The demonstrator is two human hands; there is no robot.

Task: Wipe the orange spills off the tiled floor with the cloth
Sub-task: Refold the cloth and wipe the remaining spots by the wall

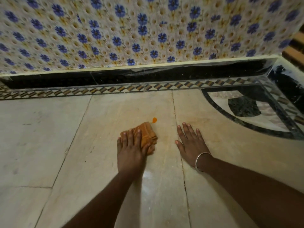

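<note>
Flat left hand [130, 150] on the cloth [147, 134], grip released; right hand [191, 145] likewise on the tiled floor [49, 137].

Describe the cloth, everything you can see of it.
The cloth is a folded pad, orange-brown and stained-looking, with ribbed lines or fold edges across its top. It lies flat on the pale tiled floor. The left hand presses on its left and near part, with fingers straight over it and thumb by its near edge. Its far corner points at an orange spot just beyond it; whether they touch is unclear. Slight blur hides the weave.
</note>
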